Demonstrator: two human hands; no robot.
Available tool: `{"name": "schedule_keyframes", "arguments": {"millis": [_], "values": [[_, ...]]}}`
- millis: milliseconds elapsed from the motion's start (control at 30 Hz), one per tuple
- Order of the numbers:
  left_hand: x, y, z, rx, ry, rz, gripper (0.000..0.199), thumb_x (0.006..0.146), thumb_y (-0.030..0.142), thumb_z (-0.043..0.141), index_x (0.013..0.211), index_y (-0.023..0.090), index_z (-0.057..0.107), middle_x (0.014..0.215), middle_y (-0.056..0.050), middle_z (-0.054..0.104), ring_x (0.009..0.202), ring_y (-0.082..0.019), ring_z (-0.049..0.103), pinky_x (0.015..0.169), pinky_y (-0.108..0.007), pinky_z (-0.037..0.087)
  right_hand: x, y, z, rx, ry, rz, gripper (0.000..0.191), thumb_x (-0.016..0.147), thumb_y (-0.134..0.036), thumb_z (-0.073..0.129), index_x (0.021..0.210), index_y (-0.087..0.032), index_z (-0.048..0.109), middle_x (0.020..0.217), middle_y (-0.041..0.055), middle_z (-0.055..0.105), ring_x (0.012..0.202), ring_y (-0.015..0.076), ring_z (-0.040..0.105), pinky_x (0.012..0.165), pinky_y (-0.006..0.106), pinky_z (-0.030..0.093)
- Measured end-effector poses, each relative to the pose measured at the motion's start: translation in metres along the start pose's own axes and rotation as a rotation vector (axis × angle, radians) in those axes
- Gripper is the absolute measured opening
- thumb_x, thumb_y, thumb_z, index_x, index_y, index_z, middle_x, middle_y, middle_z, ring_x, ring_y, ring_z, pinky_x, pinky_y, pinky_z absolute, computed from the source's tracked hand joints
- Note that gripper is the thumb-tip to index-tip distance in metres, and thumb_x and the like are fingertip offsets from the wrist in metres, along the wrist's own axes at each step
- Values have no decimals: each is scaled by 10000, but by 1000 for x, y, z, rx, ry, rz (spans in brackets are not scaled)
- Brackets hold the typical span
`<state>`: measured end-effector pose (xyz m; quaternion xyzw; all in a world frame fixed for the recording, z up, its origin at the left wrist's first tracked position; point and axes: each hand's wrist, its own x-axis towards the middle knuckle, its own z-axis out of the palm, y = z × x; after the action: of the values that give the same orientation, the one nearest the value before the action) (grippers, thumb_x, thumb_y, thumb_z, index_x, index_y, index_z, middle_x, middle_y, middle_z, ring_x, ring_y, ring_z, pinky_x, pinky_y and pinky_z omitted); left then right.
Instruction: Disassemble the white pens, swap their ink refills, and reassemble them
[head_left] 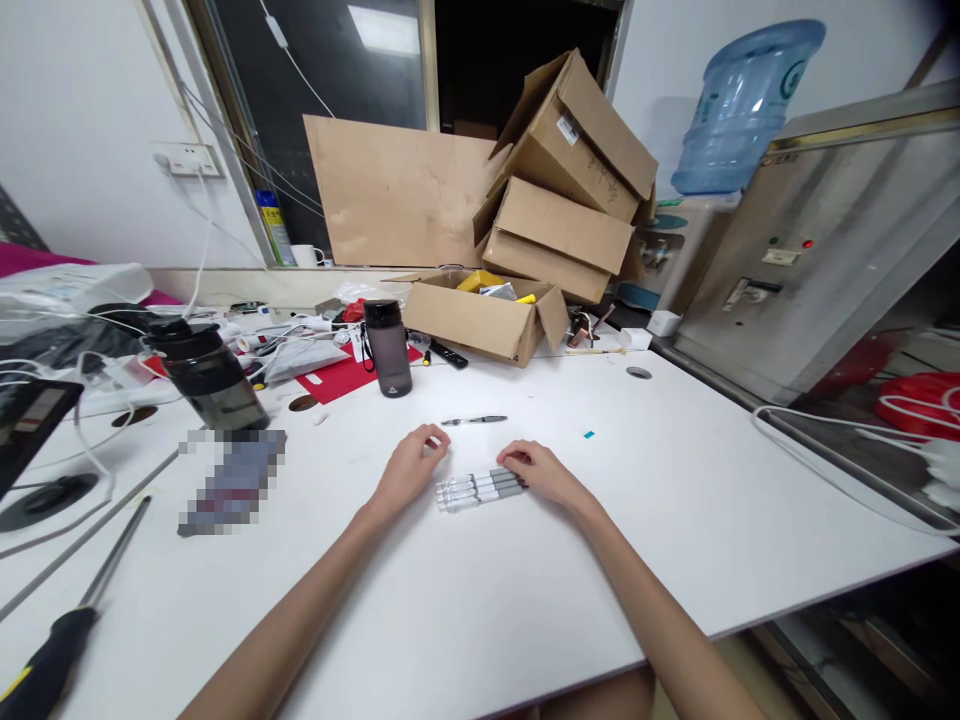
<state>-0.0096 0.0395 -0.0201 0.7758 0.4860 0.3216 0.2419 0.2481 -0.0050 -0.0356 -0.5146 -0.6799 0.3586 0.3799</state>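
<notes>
Several grey-and-white pens (480,490) lie side by side on the white table (735,520), with what looks like clear plastic around them. At their right end is my right hand (544,472), its fingers curled down onto the upper edge of the row. My left hand (409,465) rests just beyond the left end, apart from the pens. Its fingers are loosely bent, with a gap to the thumb and nothing visible between them. One separate dark-and-clear pen (474,420) lies farther back, between the two hands.
A grey bottle (388,350) and a dark shaker bottle (214,385) stand behind on the left. An open cardboard box (472,318) is at the back. A screwdriver (71,630) lies front left, near a blurred-out item (232,485). A small blue scrap (589,434) lies to the right.
</notes>
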Motion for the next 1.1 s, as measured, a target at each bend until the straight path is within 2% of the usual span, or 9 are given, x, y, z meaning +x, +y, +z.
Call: {"name": "schedule_keyframes", "arguments": {"millis": [100,233,367,467,567,633,700,800,1100], "values": [[22,5,13,275,85,114,163,937,240,513,1022,236,652,1098,-53,681,1065,-262,585,932,-386,455,1,1,1,57,3,47,206,880,-305,551,855,-194,723,830,28,691,691,161,577,632,277,427],[47,3,29,336,91,94,188,935,276,575,1094,241,668,1199,-80,661,1125,-311,528,967,-453,406,2,1,2,129,7,97,198,871,-317,547,861,-195,702,807,17,670,675,156,560,599,265,406],[52,-3,38,348,98,35,148,961,283,550,988,232,687,1109,-91,672,1074,-316,528,935,-466,392,3,3,2,133,8,104,205,875,-324,531,862,-194,689,804,14,656,667,159,553,589,271,397],[44,-3,35,327,104,33,162,984,277,516,965,234,671,1054,-78,683,1044,-303,535,913,-447,394,4,5,3,30,90,64,224,897,-322,512,931,-198,696,866,34,658,744,189,579,675,308,449],[27,2,25,286,95,66,174,1011,293,488,1002,244,654,1067,-59,681,1028,-275,551,907,-413,410,4,5,5,-120,298,-49,258,934,-334,510,1098,-219,672,1099,77,638,997,241,575,897,381,468],[14,9,16,200,88,138,187,1027,322,475,999,240,640,1058,-55,669,1006,-257,559,918,-394,424,3,0,6,-164,354,-132,304,971,-365,498,1221,-251,627,1233,86,594,1152,261,521,1001,412,432],[0,16,9,88,69,220,216,1047,351,442,1017,240,625,1065,-55,649,1020,-250,558,944,-389,431,2,-7,8,-167,298,-199,314,1007,-388,473,1272,-276,599,1264,80,588,1196,259,501,1018,408,423],[-16,26,3,1,65,252,229,1062,363,417,1022,243,608,1070,-52,625,1033,-240,556,937,-375,446,-1,-17,11,-206,178,-193,244,1028,-389,465,1151,-268,638,1049,54,637,1003,236,563,934,385,441],[-22,31,3,51,1,307,188,1068,348,427,1049,237,578,1076,-45,615,1035,-228,531,946,-366,430,-5,-29,9,-270,136,-252,234,1049,-296,429,902,-236,601,913,32,631,910,214,554,848,337,402]]}}
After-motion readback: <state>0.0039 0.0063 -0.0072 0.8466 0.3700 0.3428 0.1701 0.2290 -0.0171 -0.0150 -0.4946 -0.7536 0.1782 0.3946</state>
